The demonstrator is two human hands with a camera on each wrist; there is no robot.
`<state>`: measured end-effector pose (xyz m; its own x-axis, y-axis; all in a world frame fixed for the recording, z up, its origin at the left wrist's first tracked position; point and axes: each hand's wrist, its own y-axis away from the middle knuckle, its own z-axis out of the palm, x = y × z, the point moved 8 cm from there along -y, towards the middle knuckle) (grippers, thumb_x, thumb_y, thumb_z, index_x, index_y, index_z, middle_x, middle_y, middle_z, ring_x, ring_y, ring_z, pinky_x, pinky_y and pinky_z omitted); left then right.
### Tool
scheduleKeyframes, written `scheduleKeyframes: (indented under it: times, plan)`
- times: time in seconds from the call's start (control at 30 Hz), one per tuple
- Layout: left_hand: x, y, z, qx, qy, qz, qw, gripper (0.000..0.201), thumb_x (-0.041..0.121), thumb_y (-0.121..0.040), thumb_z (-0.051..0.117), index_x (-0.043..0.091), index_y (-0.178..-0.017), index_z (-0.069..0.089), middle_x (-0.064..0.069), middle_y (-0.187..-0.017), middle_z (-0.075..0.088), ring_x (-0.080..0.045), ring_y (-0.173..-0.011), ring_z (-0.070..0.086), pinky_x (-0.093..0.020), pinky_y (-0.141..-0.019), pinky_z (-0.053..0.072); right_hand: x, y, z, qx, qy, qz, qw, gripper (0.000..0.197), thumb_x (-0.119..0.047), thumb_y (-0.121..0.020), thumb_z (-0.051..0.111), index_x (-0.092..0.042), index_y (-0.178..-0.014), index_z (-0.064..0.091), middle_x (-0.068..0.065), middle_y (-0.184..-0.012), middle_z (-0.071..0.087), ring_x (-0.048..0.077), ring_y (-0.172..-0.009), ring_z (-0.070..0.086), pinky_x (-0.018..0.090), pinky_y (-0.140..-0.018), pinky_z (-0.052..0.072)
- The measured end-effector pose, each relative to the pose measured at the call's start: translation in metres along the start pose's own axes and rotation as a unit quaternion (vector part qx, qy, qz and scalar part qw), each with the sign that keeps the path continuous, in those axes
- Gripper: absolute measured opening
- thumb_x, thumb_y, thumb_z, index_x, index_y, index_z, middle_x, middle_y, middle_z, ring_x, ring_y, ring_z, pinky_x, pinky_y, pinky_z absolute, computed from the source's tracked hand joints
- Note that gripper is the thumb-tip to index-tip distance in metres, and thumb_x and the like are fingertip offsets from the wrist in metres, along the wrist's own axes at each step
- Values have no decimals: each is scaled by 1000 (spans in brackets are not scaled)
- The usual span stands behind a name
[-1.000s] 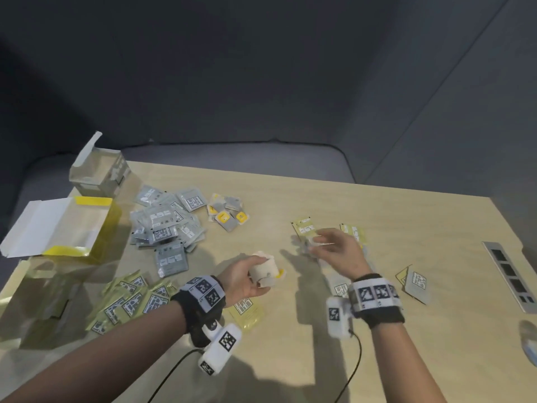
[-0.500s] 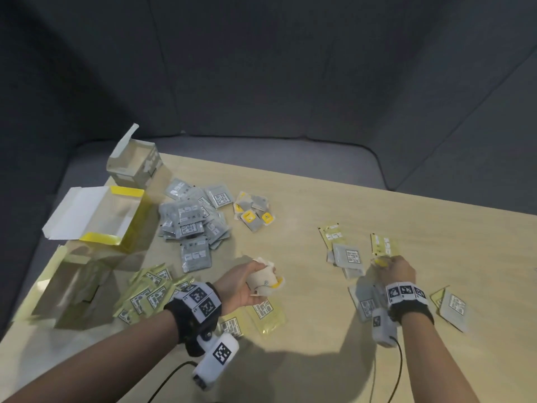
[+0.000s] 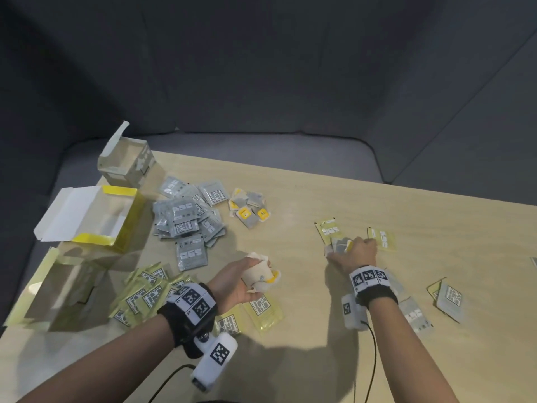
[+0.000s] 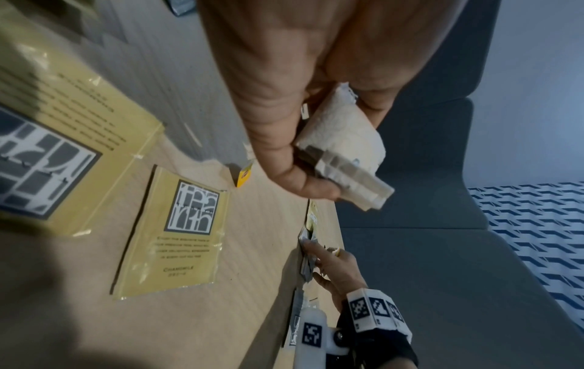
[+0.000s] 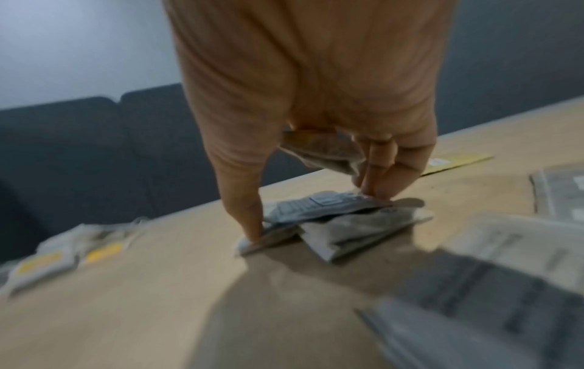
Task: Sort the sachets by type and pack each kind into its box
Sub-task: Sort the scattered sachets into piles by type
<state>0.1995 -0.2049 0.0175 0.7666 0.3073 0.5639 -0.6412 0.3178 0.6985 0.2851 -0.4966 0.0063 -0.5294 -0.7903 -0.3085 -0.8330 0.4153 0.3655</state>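
Best pinching grey sachets (image 5: 328, 212) flat, right hand (image 3: 353, 254) seemingly gripping; left hand (image 3: 241, 282) clutching tea bags (image 3: 260, 274), carrying toward eleven o'clock.

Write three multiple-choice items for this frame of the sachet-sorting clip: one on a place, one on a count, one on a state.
1. Where does the pile of grey sachets lie?
A. inside the white box
B. on the table, right of the yellow-edged box
C. under the right hand

2. How many open boxes stand along the table's left side?
A. one
B. three
C. five

3. What is the left hand doing?
A. lying flat and empty
B. gripping a bunch of white tea bags
C. closing a box lid

Answers:
1. B: the head view shows the grey pile on the wood beside that box.
2. B: the white box, the yellow-edged one and the pale yellow box all have lids up.
3. B: the left wrist view shows fingers curled round the bags.
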Motion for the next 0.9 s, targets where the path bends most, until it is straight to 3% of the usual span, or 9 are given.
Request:
scheduleKeyframes:
  times: [0.1,0.17,0.23,0.33,0.43,0.5,0.73,0.83,0.9]
  plan:
    - [-1,1,-1,3,-3,-2,1000,21,24,-95,50,14,-109,61,-10,-106,61,-21,-86,60,-31,-62,52,9,-11,-14,21,-43,23,999,47,-45,-68,61,0,-83,57,24,-106,58,34,-88,60,37,-72,55]
    - [-2,1,-2,5,3,-4,1000,22,23,-95,50,12,-111,60,-11,-107,60,-22,-86,59,-30,-59,52,17,-10,-30,64,-52,43,996,34,-31,-78,62,3,-83,55,27,-111,53,38,-94,57,33,-70,46]
    - [-3,0,-4,10,11,-8,1000,23,22,-95,50,12,-112,60,-12,-108,60,-23,-86,59,-29,-57,53,24,-8,-40,104,-38,40,993,23,-13,-79,65,6,-90,57,28,-119,47,41,-107,51,36,-78,45]
    - [-6,-2,-5,13,10,-9,1000,23,22,-94,51,12,-113,60,-13,-110,59,-24,-88,59,-31,-60,53,5,3,-35,112,-22,-72,991,25,1,-81,61,10,-104,61,24,-122,50,37,-111,51,35,-91,43]
    - [-6,-1,-2,10,5,-5,1000,21,23,-95,50,14,-110,60,-11,-107,60,-23,-86,60,-32,-62,53,-15,19,-4,30,-18,-184,982,25,-12,-82,67,-6,-106,69,5,-121,56,24,-114,51,28,-98,39]
    - [-5,0,0,9,11,-1,1000,21,21,-96,48,13,-112,59,-10,-105,60,-22,-84,60,-31,-58,54,-16,22,12,-1,15,-207,978,27,-7,-78,67,-8,-105,71,1,-125,57,21,-117,51,24,-100,35]
    - [-3,4,-2,11,17,9,1000,22,21,-96,47,13,-112,60,-10,-105,61,-23,-85,60,-33,-62,53,-24,31,17,-29,-1,-223,974,29,13,-70,67,-5,-93,72,6,-111,67,22,-103,61,13,-84,35]
    - [-2,5,-5,19,23,13,999,23,20,-95,48,12,-113,60,-13,-111,60,-25,-90,59,-35,-64,54,-11,28,12,-39,-76,-130,988,36,19,-67,66,-10,-87,71,9,-105,66,22,-92,62,19,-73,51]
    - [-2,6,-7,29,18,13,999,22,20,-95,49,13,-113,61,-16,-117,58,-28,-94,59,-38,-69,54,-10,36,-1,-10,-175,-89,981,27,17,-72,66,-10,-80,68,11,-95,66,21,-81,61,12,-54,50]
